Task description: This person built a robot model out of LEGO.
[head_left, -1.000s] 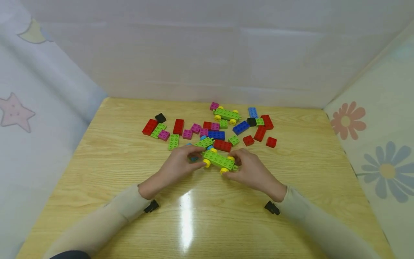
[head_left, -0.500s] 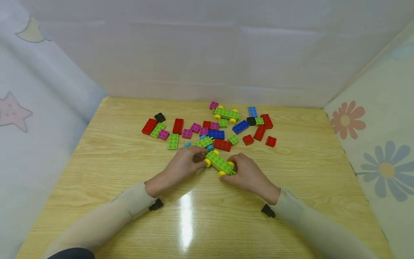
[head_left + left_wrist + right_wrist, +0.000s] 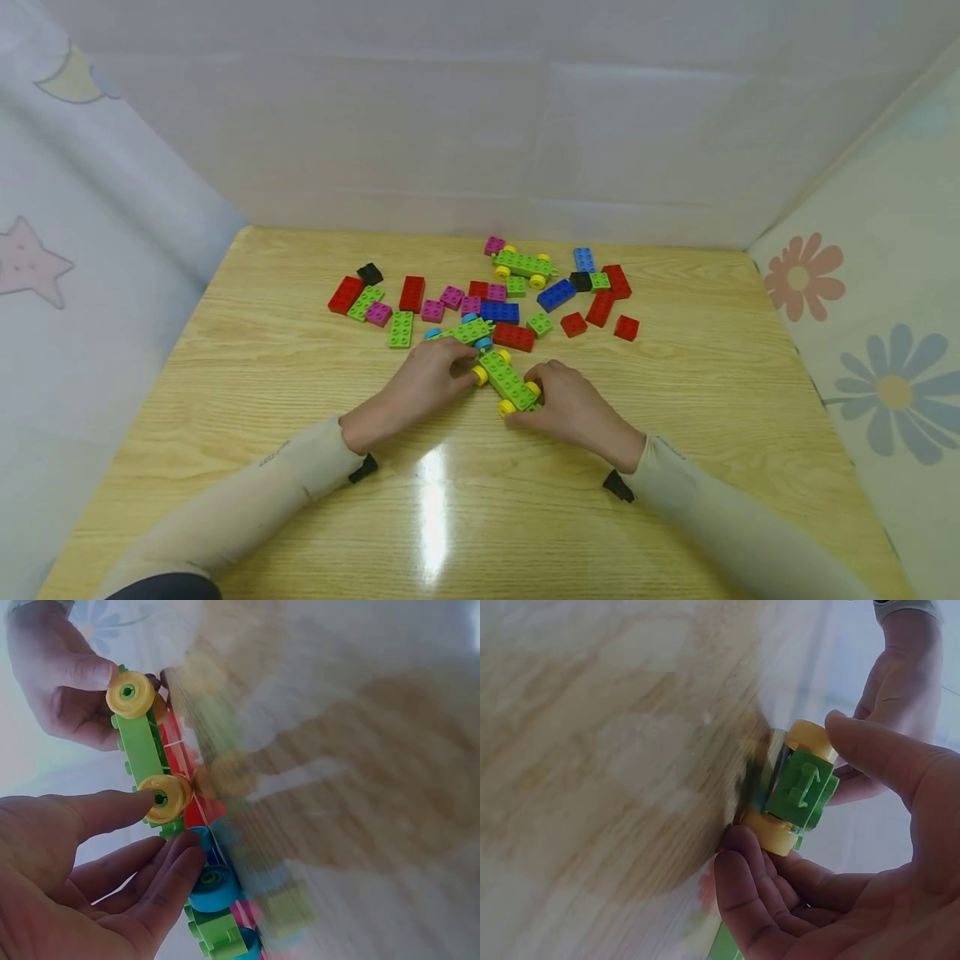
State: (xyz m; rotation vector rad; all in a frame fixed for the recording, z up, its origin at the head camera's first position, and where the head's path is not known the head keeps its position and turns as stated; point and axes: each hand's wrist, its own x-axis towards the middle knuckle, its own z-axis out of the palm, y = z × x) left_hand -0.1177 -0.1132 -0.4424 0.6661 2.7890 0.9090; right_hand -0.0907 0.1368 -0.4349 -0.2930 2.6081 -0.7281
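A lime-green toy car base (image 3: pixel 506 379) with yellow wheels sits at a slant on the table between both hands. My right hand (image 3: pixel 573 404) pinches its near end, thumb on one wheel (image 3: pixel 810 736) and fingers at the opposite wheel. At the far end my left hand (image 3: pixel 423 379) holds it, the thumb pressing a yellow wheel (image 3: pixel 163 799). The left fingertips touch or lie close to a blue wheel (image 3: pixel 214 887) of a second green car base (image 3: pixel 467 332). That base stands just behind, partly covered by the left hand. Whether the two ends are hooked together I cannot tell.
Behind the hands lie several loose bricks, among them a red brick (image 3: pixel 513 337), a dark blue brick (image 3: pixel 499 312) and a pink brick (image 3: pixel 432 311). Another green car base (image 3: pixel 522 263) with yellow wheels stands farther back. Fabric walls enclose the table (image 3: pixel 300 367).
The yellow-wheeled car base has turned, its near end swinging toward the person and slightly left. The right hand has moved along with it; the left hand has shifted a little right.
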